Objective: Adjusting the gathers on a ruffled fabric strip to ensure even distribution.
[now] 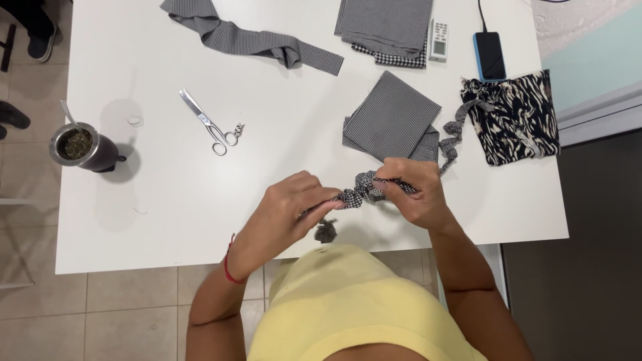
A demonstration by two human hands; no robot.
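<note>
Yellow sleeveless top (348,307) lowest in view, nearest the lens; just beyond it, both hands over the near edge of the white tabletop (167,200). Left hand (287,207) pinched on one end of a gathered black-and-white checked fabric tube (364,190), right hand (414,194) clenched round the other end, tube held just above the tabletop. Likely light, soft, limp, bunching easily; best gripped at the ends, close to the gathers. Beyond the tube, folded checked cloth (391,120); far to its left, steel scissors (208,122).
</note>
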